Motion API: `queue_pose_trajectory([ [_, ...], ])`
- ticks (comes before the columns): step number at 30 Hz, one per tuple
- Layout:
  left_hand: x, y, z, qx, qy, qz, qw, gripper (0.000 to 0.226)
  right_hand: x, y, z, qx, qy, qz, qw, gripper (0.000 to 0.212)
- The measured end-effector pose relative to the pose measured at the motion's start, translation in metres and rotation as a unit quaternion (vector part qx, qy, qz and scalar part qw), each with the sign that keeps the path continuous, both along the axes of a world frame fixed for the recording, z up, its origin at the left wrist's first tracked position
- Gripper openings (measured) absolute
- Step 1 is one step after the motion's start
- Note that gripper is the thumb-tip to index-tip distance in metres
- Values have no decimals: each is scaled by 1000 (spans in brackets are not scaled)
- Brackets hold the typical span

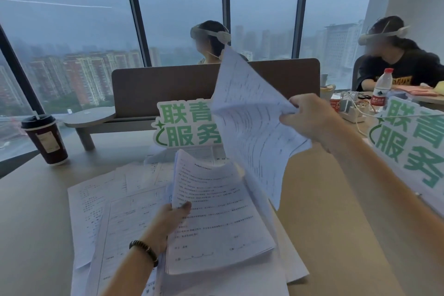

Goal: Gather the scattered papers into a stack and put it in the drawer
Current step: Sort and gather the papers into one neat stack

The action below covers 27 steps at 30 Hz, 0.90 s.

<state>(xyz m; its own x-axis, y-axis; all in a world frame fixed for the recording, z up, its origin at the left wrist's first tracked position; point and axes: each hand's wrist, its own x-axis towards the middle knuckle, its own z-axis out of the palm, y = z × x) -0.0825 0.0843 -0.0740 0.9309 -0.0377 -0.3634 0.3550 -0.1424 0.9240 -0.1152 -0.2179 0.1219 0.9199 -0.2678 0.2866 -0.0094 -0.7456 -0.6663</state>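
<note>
Gripping a thick stack of papers (216,218) at its left edge, the left hand (171,220) is holding it w/ thumb on top, lower center of frame, just above the loose sheets (103,204) lying spread on the tabletop (336,223). The right hand (310,120) is pinching a few lifted sheets (249,115) by one corner, right of center; they're hanging tilted and blocking part of the green-lettered sign (185,125) standing at center behind the papers. A second green sign (413,146) is standing at right edge. A lidded coffee cup (45,139) is sitting far left, well apart from the papers. A water bottle (382,89) and a power strip w/ cables (353,110) are sitting upper right. Two persons w/ headsets are sitting beyond the divider panel (168,84).
</note>
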Motion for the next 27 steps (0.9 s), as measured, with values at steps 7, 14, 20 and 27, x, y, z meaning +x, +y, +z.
queue_pose_trajectory([
  [7,-6,-1,9,-31,-22,-2,999,29,3,-4,-15,271,-55,38,960,18],
  [14,-9,-8,30,-126,-51,22,990,42,16,-1,-115,350,64,11,935,26],
  [20,-6,-8,32,-172,-67,52,981,36,8,3,-165,398,116,40,909,31],
  [27,-6,-8,31,-178,-84,50,979,33,1,-3,-167,339,199,84,916,34],
])
